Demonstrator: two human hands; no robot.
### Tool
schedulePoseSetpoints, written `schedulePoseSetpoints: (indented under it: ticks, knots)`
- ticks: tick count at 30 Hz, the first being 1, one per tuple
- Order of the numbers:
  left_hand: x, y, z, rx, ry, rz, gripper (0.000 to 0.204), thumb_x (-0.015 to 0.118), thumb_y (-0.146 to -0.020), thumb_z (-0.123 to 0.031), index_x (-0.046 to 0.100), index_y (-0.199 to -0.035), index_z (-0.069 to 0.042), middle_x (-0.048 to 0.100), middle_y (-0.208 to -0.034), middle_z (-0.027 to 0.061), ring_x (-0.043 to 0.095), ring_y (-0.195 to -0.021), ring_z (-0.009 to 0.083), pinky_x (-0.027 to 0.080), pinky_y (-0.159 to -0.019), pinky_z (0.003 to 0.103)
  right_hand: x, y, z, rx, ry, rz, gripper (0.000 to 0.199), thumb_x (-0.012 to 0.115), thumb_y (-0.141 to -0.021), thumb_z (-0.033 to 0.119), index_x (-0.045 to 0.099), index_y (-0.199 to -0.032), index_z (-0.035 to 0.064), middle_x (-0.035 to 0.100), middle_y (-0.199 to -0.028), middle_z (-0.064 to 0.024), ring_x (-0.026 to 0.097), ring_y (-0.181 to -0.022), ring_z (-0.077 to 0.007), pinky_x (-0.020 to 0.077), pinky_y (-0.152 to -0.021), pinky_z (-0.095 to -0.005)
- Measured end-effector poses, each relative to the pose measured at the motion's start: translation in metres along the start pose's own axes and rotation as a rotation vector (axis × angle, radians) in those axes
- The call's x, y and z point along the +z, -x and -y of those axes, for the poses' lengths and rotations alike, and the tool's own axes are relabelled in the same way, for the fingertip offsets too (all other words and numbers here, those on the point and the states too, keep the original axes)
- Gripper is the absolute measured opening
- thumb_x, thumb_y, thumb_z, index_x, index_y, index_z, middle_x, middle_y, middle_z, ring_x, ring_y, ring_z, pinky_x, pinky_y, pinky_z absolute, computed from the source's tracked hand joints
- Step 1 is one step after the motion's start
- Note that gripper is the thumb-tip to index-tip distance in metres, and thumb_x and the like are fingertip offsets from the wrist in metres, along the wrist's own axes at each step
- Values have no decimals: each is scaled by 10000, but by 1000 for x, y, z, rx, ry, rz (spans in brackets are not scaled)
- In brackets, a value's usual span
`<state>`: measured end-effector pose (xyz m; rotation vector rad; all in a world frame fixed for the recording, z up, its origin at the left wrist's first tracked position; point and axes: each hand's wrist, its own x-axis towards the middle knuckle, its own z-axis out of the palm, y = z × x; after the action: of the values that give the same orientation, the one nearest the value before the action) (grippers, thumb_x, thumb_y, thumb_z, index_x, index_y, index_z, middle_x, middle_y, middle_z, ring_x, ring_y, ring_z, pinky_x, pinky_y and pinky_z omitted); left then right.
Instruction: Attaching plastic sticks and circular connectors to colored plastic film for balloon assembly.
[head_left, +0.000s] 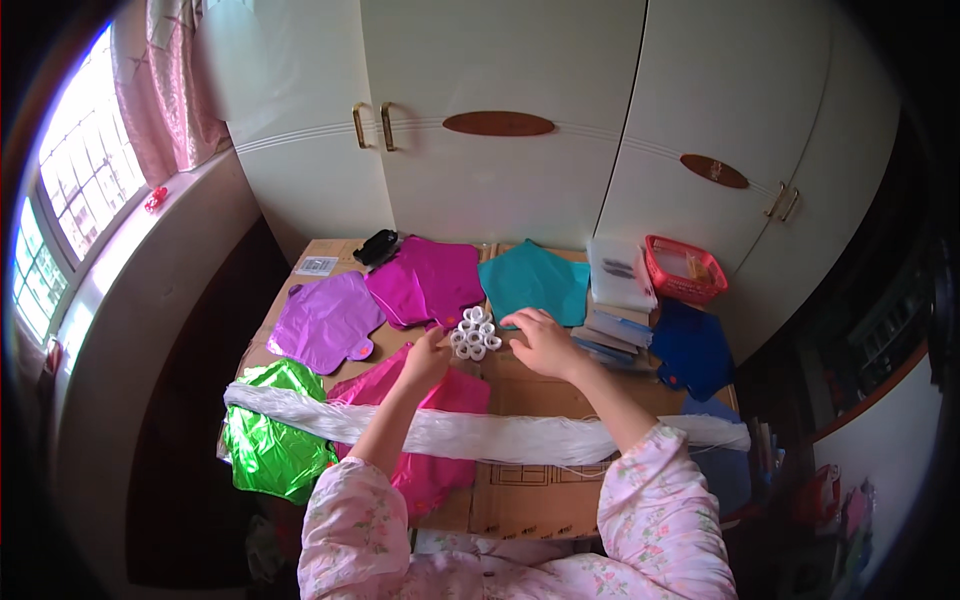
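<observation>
A small cluster of white rings (475, 338), like little rolls of tape, lies in the middle of the cardboard-covered table. My left hand (428, 362) is at the cluster's left side, partly curled, with its fingertips close to the rings and nothing visible in it. On the right side, my right hand (545, 342) is open, fingers apart and bent toward the rings. Beneath both forearms a long bundle of white string (490, 438) stretches across the table. A pink foil sheet (450, 392) lies under my left arm, partly hidden by it.
Flat foil shapes surround the rings: magenta (425, 280), teal (535, 285), lilac (325, 320), green (275, 430) and dark blue (692, 348). At the back right stand a red basket (685, 270) and clear plastic bags (620, 275). A black object (376, 248) sits back left. Cabinets (500, 60) border the far edge.
</observation>
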<state>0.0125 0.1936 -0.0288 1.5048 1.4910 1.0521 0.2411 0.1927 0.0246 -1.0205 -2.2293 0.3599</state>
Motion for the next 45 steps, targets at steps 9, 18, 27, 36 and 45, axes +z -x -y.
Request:
schedulePoseSetpoints:
  ticks: [9, 18, 27, 36, 45]
  knots:
    - [-18, 116, -56, 422, -662, 138, 315, 618, -771, -182, 597, -1057, -52, 596, -961, 127, 540, -948, 313, 435, -810, 418, -12, 86, 56, 146, 4, 171, 119, 619, -779, 183, 673, -789, 79, 604, -808, -83, 599, -804, -264, 483, -708, -369]
    - [19, 177, -49, 606, -659, 37, 360, 605, -783, -186, 568, -1112, -46, 556, -1134, 124, 497, -1078, 288, 384, -908, 410, 18, 90, 54, 211, -39, 16, 97, 648, -758, 146, 646, -785, 52, 583, -799, -93, 602, -753, -276, 488, -673, -366]
    - [-5, 215, -31, 461, -642, -85, 257, 614, -697, -69, 621, -952, -94, 561, -914, 69, 519, -877, 270, 395, -746, 391, 23, 137, 100, -41, 14, 59, 81, 657, -740, 101, 628, -797, 52, 556, -760, -65, 587, -702, -237, 495, -637, -329]
    - [11, 221, -29, 484, -702, -87, 277, 623, -729, -96, 644, -1004, -110, 541, -866, 58, 506, -829, 246, 391, -713, 380, 61, 152, 107, -53, 216, -108, 26, 566, -727, 72, 552, -705, 69, 508, -722, -45, 587, -679, -176, 507, -580, -292]
    - [13, 210, -27, 500, -745, -129, 226, 632, -713, -110, 654, -937, -131, 545, -850, 36, 512, -820, 229, 377, -697, 373, 65, 141, 102, -46, 338, -34, 71, 562, -715, 72, 516, -662, 61, 499, -709, -57, 596, -659, -182, 518, -537, -295]
